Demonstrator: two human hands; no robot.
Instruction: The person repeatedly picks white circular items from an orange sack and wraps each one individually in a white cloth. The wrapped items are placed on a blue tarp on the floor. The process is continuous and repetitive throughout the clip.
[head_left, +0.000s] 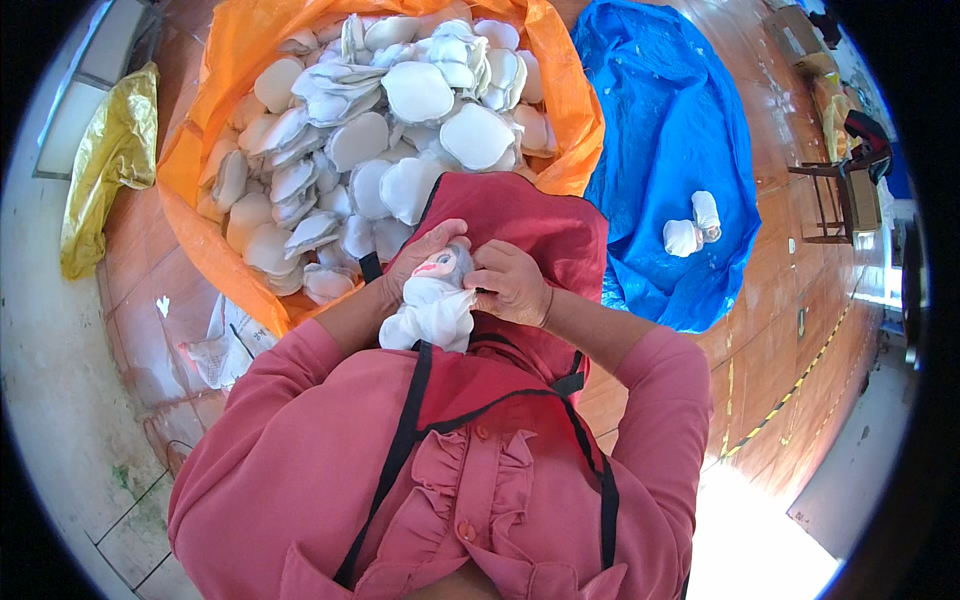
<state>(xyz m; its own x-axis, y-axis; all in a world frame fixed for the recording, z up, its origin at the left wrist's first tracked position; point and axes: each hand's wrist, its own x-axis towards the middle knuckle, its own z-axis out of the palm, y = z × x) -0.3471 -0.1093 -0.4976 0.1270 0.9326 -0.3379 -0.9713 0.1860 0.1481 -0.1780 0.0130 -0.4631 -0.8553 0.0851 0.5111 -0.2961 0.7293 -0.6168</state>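
Observation:
Over my lap I hold a soft white fabric piece (432,316), bunched and rumpled, with a grey part and pink markings showing at its upper end. My left hand (425,258) wraps round its upper left side, fingers curled over the top. On the other side my right hand (508,284) pinches the grey edge between thumb and fingers. Its fingertips partly cover the piece, so what lies under them is hidden. Just ahead stands a large orange sack (185,225), heaped with flat, rounded white fabric pieces (418,93). My red apron (530,215) lies spread beneath my hands.
A blue plastic sheet or sack (650,130) lies on the tiled floor at the right, bearing a few small white rolled pieces (684,237). A yellow sack (110,170) leans at the far left. Farther right are a wooden chair (828,205) and a cardboard box (798,38).

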